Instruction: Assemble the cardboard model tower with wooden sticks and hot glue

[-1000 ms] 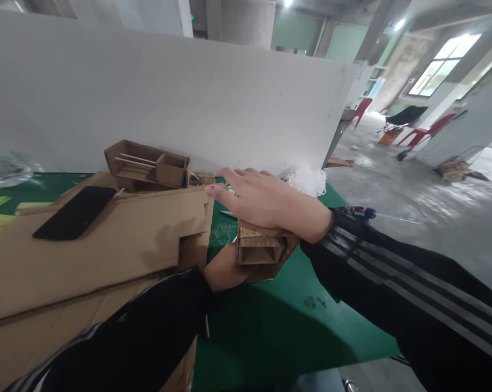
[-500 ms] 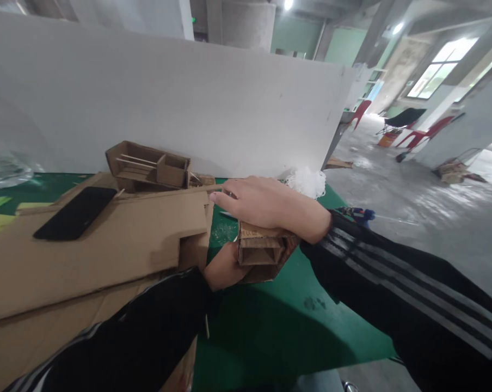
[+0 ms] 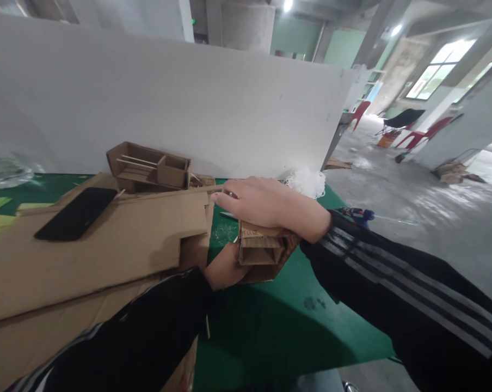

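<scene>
A small brown cardboard box with an inner shelf stands on the green tabletop, its open end facing me. My left hand is at its left wall, part of the hand reaching into the lower opening; most fingers are hidden behind the cardboard. Across the top lies my right hand, palm down, with a ring on one finger. Its thumb and fingers stretch left past the box edge, and some fingertips are out of sight. Beside the box, under the right hand's fingers, shows a pointed metal blade.
Flat cardboard sheets cover the left side, with a black phone on top. Behind them sits another cardboard box with thin sticks across it. White stringy material and a glue gun lie right. A white panel stands behind.
Almost nothing differs. Both hands stay on the cardboard box in the same places, and the view has shifted only very slightly.
</scene>
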The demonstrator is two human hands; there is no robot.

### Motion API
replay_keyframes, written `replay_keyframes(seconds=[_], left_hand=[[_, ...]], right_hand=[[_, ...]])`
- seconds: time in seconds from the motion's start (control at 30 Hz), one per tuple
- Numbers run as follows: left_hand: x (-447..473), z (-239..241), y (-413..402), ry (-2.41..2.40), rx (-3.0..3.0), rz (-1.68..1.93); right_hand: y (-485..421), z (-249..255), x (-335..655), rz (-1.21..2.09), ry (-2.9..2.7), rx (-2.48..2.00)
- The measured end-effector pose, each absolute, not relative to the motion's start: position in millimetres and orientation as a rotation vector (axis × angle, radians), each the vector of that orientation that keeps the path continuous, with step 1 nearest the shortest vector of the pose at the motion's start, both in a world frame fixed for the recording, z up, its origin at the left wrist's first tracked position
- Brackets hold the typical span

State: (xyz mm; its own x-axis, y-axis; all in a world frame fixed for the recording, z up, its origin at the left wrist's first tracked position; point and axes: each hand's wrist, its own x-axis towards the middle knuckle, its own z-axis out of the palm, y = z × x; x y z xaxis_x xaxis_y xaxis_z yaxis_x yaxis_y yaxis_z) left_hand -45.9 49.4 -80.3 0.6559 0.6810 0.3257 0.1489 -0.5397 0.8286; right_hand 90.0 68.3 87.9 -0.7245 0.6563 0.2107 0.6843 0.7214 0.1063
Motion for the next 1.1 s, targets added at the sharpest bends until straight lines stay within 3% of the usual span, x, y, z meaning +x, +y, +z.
replay_keyframes(seconds=[1.1], left_hand=[[-48,-81,53,0.584,2.054,0.811]], right_hand=[[63,97,86,-0.041,-2.727,-1.217]])
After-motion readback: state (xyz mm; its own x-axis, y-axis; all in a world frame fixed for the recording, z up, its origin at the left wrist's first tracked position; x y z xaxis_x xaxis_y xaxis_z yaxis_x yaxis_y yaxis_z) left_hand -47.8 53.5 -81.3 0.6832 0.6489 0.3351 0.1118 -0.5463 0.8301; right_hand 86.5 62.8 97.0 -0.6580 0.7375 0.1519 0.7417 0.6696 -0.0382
